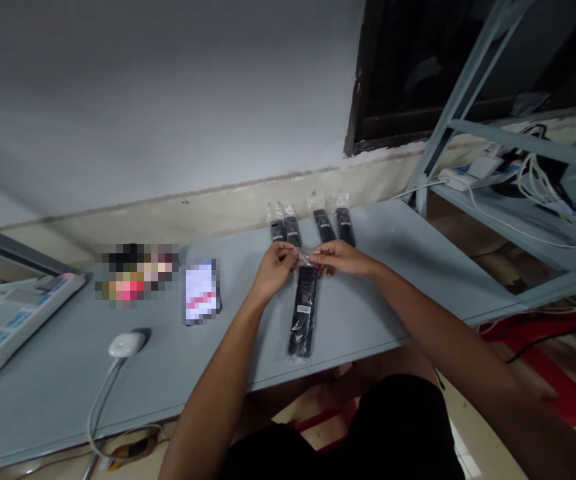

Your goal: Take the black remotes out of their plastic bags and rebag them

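A black remote control in a clear plastic bag (303,311) lies lengthwise on the grey table (393,267), its near end at the front edge. My left hand (277,265) and my right hand (341,257) both pinch the open far end of that bag, fingers closed on the plastic. Just behind my hands, several more bagged black remotes (313,225) lie side by side near the wall.
A white mouse-like device (126,345) with a cable lies at the left front. A blurred phone (201,292) and a blurred item (135,273) lie left of my hands. A white power strip (15,327) is far left. Metal shelving with cables (518,173) stands right.
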A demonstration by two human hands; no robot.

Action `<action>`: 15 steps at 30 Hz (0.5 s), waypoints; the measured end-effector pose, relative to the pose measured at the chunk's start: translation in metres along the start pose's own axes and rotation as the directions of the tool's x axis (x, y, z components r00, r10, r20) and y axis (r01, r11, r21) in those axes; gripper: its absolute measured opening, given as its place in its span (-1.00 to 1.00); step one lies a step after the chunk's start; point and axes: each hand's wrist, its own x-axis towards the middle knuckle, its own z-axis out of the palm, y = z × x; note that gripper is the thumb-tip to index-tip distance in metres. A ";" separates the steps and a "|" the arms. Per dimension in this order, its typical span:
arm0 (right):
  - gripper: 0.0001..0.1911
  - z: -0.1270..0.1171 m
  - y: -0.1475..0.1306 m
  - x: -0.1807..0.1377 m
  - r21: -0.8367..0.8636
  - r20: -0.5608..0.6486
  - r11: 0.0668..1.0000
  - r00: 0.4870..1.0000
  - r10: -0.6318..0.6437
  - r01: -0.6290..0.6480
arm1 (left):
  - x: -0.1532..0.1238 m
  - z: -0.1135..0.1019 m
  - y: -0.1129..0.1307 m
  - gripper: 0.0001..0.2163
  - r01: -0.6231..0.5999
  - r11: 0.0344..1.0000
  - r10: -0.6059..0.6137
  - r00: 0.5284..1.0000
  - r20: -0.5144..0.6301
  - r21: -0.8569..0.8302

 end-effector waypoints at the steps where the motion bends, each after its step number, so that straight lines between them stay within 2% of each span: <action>1: -0.53 0.000 -0.001 0.000 0.040 -0.023 0.999 1.000 0.003 -0.002 | -0.002 0.000 0.003 -0.57 0.028 0.999 -0.028 1.000 0.010 -0.019; 4: -0.55 0.001 -0.003 0.000 0.121 -0.087 0.993 0.996 0.005 0.006 | -0.007 -0.002 0.008 -0.52 0.111 0.994 -0.110 0.987 0.114 0.000; 7: -0.57 0.000 -0.004 0.000 0.207 -0.135 0.978 0.990 0.028 0.001 | -0.008 -0.004 0.009 -0.52 0.139 0.990 -0.141 0.973 0.184 0.029; 12: -0.66 0.001 -0.008 -0.003 0.312 0.033 0.930 0.981 0.192 -0.193 | -0.009 -0.004 0.012 -0.52 0.187 0.978 -0.175 0.976 0.128 -0.093; 15: -0.72 0.002 -0.011 -0.006 0.313 0.029 0.931 0.982 0.186 -0.185 | -0.010 -0.005 0.015 -0.54 0.204 0.972 -0.188 0.973 0.135 -0.117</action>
